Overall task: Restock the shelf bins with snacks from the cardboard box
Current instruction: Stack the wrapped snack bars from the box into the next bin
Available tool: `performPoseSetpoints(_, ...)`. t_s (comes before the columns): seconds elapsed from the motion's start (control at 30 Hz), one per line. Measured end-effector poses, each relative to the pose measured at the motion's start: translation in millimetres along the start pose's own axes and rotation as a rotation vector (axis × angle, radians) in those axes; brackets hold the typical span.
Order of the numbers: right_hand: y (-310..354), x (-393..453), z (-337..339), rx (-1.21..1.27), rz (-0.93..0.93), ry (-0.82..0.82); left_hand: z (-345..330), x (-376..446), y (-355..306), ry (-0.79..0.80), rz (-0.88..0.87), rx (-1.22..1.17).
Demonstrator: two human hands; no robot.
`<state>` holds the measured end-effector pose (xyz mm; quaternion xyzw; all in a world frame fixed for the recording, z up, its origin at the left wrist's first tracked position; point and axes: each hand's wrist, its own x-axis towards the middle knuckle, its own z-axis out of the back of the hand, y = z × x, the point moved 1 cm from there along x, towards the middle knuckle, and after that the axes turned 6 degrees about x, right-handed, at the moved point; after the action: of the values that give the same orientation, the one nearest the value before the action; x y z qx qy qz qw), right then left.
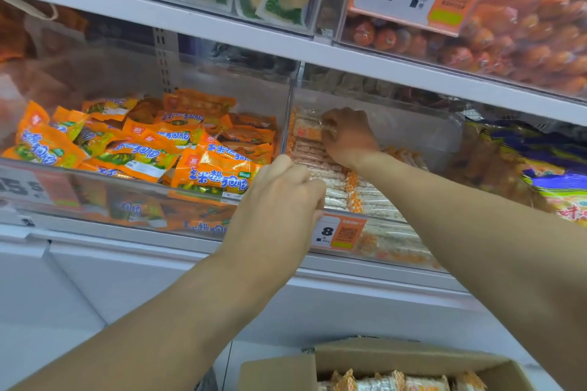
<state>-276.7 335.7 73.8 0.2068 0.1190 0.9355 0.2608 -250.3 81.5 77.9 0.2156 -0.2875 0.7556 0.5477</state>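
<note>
Your right hand [347, 136] has its grip curled round a clear-wrapped pale snack pack with orange ends [309, 132], deep in the clear plastic shelf bin [413, 124] at about one o'clock from centre. Your left hand [279, 197], nearer the bin's front edge at its seven o'clock corner, is clenched on another such pack [330, 174], though how tightly I cannot tell. These packs look light, soft and slippery in their film, and the contents probably crush easily, so take hold across the middle, not by the crimped ends. More packs [390, 382] wait in the brown cardboard box [397, 355] at six o'clock. Orange sausage packets [209, 171] fill the bin at nine o'clock.
</note>
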Motion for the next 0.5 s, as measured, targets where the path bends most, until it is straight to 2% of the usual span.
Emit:
performPoseSetpoints(0.13,-3,-1,1,-0.011,-0.028,0.050,-1,-1,0,0.008,0.009,0.006)
performPoseSetpoints(0.3,-5,6,6,-0.064,0.025,0.165,-3,1,-1,0.018,0.013,0.041)
performPoseSetpoints(0.37,-8,5,11,-0.013,0.011,0.190,-4,2,-2,0.030,0.018,0.048)
performPoseSetpoints(0.5,-14,-5,22,0.167,-0.027,0.059,-4,3,-4,0.057,0.035,0.078)
